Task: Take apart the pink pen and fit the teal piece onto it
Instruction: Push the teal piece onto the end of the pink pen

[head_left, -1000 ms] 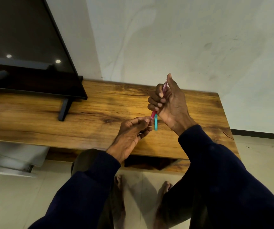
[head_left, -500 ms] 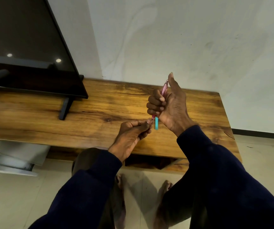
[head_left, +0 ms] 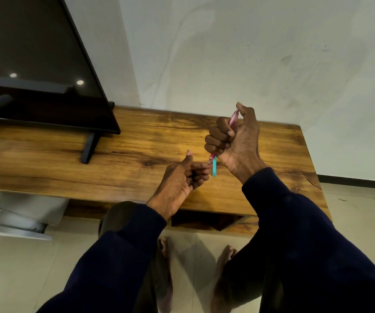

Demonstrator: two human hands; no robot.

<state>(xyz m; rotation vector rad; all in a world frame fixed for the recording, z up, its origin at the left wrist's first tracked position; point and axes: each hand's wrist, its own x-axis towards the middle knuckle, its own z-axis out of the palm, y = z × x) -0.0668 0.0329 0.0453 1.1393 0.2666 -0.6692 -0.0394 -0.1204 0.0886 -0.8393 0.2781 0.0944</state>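
Note:
My right hand [head_left: 236,141] is fisted around the pink pen [head_left: 233,117], which stands tilted, its top against my thumb and its lower end poking out below the fist. A teal piece [head_left: 214,166] hangs from the same fist beside the pen's lower end. My left hand [head_left: 182,179] is just below and to the left, its fingertips pinched at the pen's lower tip. Whether a small part sits between those fingertips is hidden. Both hands hover above the wooden table [head_left: 69,168].
A dark TV screen [head_left: 35,64] on a black stand [head_left: 89,145] fills the left of the table. A plain wall rises behind. My bare feet [head_left: 225,254] stand on the tiled floor under the table's front edge. A grey box [head_left: 23,215] sits low left.
My left thumb has lifted and the hand has opened a little at the pen's lower tip. My right hand has kept its grip, shifting only slightly.

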